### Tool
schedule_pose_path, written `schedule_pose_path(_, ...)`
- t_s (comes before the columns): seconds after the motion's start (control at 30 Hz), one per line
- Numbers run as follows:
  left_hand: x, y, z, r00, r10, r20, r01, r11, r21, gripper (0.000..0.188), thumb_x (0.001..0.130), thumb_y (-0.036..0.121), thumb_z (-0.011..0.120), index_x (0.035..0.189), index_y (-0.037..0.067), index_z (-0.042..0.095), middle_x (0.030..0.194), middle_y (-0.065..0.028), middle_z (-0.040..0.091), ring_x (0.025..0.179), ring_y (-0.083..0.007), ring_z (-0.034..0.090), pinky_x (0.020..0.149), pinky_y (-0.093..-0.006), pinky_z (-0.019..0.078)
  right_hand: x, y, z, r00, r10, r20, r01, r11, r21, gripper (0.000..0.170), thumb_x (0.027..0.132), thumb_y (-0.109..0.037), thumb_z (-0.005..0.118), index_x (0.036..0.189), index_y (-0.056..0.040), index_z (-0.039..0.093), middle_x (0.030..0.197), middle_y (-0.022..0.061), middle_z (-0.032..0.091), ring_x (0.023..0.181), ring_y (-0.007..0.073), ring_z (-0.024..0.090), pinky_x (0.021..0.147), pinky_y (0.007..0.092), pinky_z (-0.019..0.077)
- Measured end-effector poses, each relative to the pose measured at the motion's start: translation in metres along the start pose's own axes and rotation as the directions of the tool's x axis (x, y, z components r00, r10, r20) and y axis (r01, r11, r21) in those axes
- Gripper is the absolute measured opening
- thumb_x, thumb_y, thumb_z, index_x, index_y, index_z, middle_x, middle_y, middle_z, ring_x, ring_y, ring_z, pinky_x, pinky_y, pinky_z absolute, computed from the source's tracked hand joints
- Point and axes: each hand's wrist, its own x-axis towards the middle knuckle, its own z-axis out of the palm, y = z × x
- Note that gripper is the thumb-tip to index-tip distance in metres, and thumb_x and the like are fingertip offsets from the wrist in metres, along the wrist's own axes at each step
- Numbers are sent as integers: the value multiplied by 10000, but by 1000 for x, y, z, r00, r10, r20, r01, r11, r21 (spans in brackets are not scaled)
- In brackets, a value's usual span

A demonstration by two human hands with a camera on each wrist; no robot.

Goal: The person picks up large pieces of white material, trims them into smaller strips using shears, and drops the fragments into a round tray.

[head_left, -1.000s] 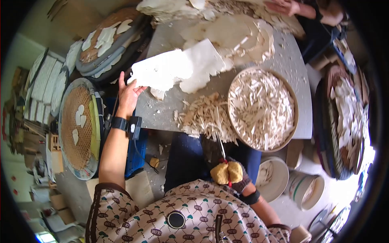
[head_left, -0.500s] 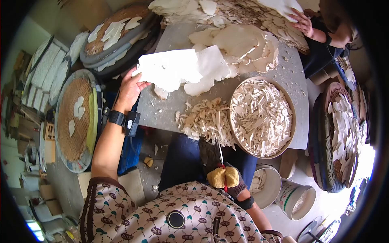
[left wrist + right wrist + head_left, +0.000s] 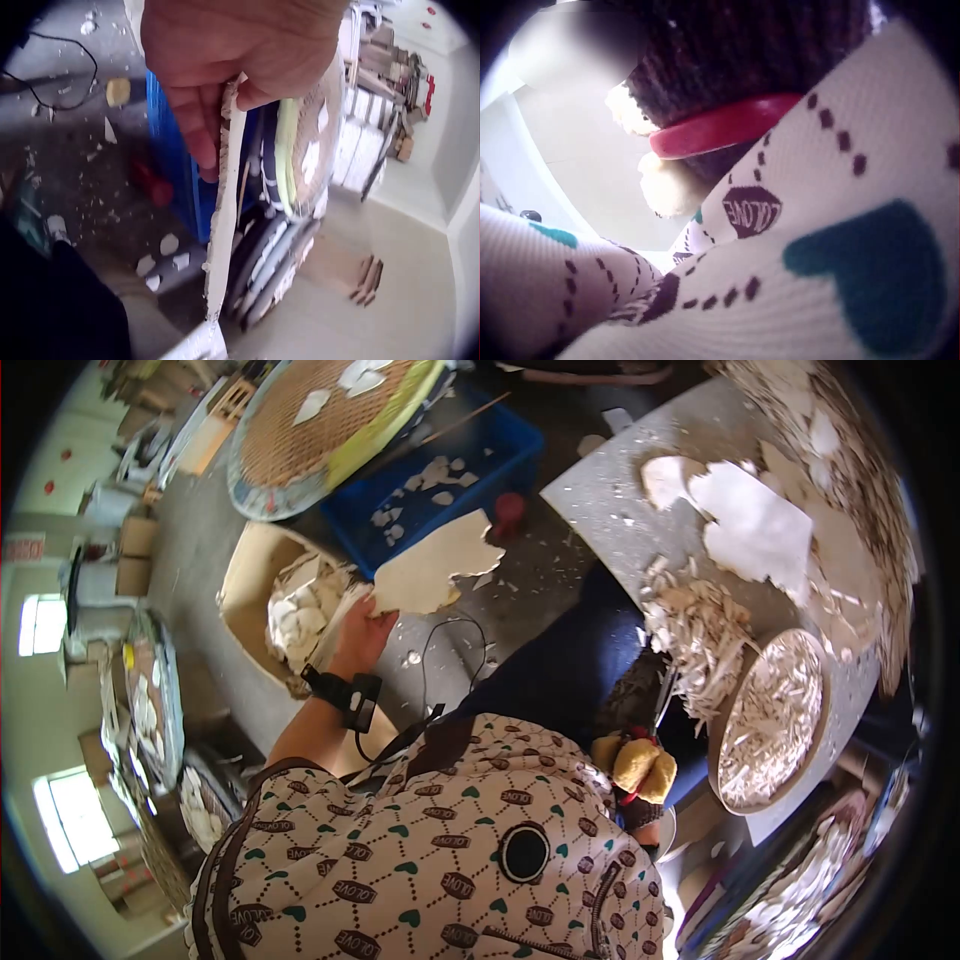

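The bench [image 3: 600, 485] is grey, flat and straight-edged, strewn with pale crumbs. Left of it lies a round woven tray [image 3: 290, 435] of open tan mesh with a yellow-green band along its rim. Partly beneath that tray, a blue crate [image 3: 522, 445] of rectangular form contains small white pieces. Nearer the person, a tan container [image 3: 236, 575] with a raised wall holds cream-coloured scraps.

On the bench, a round pan [image 3: 721, 745] with a shallow wall carries thin, whitish strips. Just beside it lies a heap [image 3: 700, 625] of similar strips, curled and jagged, reaching the bench edge. A white sheet [image 3: 755, 530] with an irregular, broken outline lies beyond the heap.

The held sheet [image 3: 430, 570] is cream, flat and stiff-looking, with a ragged outline; the left-wrist view shows it edge-on as a thin slab with a rough, flaking edge. It is off the bench, beside the tan container. The left hand [image 3: 362, 638] pinches its near edge between thumb and fingers, with the forearm extended out to the left.

The scissors [image 3: 664, 700] have metal blades and red handles. The right hand [image 3: 638, 785], in a dark knit glove with yellow, spongy pads [image 3: 632, 762], grips the handles close to the torso, blades pointing toward the heap.
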Motion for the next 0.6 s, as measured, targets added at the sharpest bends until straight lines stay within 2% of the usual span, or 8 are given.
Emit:
schedule_pose_path(0.03, -4, -1, -24, 992, 17, -123, -16, 1000, 4, 280, 881, 108, 432, 1148, 40, 481, 1060, -124, 586, 965, -268, 580, 802, -362, 502, 3, 0, 2, 1000, 8, -20, -8, 1000, -30, 360, 832, -248, 551, 1062, 25, 500, 1040, 169, 594, 962, 314, 587, 885, 442, 476)
schedule_pose_path(0.2, 30, 22, -173, 878, 258, -403, -316, 945, -85, 297, 888, 140, 425, 1145, -6, 456, 1134, -155, 542, 1007, -329, 556, 863, -386, 488, 11, 2, 12, 996, 1, -85, -14, 989, -148, 359, 836, -242, 544, 1068, 29, 495, 1036, 168, 592, 955, 313, 587, 882, 445, 476)
schedule_pose_path(0.27, 46, 36, -199, 872, 268, -409, -379, 899, -220, 319, 895, 172, 434, 1148, -21, 452, 1136, -170, 540, 1008, -347, 556, 852, -398, 493, 11, 3, 13, 995, 0, -104, -18, 985, -170, 359, 838, -239, 541, 1070, 31, 492, 1034, 168, 591, 952, 313, 587, 880, 447, 477)
schedule_pose_path(0.33, 54, 47, -202, 928, 221, -299, -343, 820, -459, 355, 904, 215, 449, 1157, -33, 457, 1095, -180, 564, 981, -363, 570, 806, -414, 511, 13, 3, 15, 993, -3, -119, -20, 981, -193, 359, 840, -237, 538, 1072, 33, 490, 1032, 167, 590, 949, 313, 587, 879, 448, 477)
schedule_pose_path(0.43, 68, 45, -121, 838, 91, -538, -260, 933, -248, 366, 878, 234, 501, 1145, -15, 499, 1027, -157, 601, 992, -350, 571, 799, -404, 499, 12, 3, 17, 990, -24, -141, -9, 974, -225, 359, 842, -233, 534, 1076, 36, 487, 1029, 166, 588, 944, 312, 587, 877, 451, 477)
schedule_pose_path(0.5, 82, 30, -105, 896, 205, -395, -154, 976, 156, 353, 861, 224, 526, 1135, 0, 518, 1018, -156, 605, 1011, -336, 566, 809, -392, 486, 11, 4, 17, 987, -45, -156, 4, 968, -250, 359, 844, -231, 532, 1078, 37, 485, 1027, 166, 587, 941, 312, 587, 876, 452, 477)
schedule_pose_path(0.57, 108, 17, -111, 917, 285, -280, -84, 822, 564, 409, 793, 205, 598, 1140, 2, 521, 1012, -177, 605, 1012, -333, 564, 832, -381, 466, 6, 4, 18, 982, -66, -179, 15, 963, -270, 359, 846, -229, 529, 1080, 39, 483, 1025, 166, 586, 938, 312, 587, 874, 454, 477)
schedule_pose_path(0.6, 122, 9, -123, 892, 368, -262, -44, 648, 761, 451, 766, 218, 621, 1144, -4, 516, 1021, -188, 601, 1010, -338, 562, 838, -391, 461, 6, 5, 17, 979, -83, -189, 27, 960, -280, 359, 846, -227, 527, 1082, 40, 482, 1024, 165, 586, 937, 311, 587, 873, 454, 477)
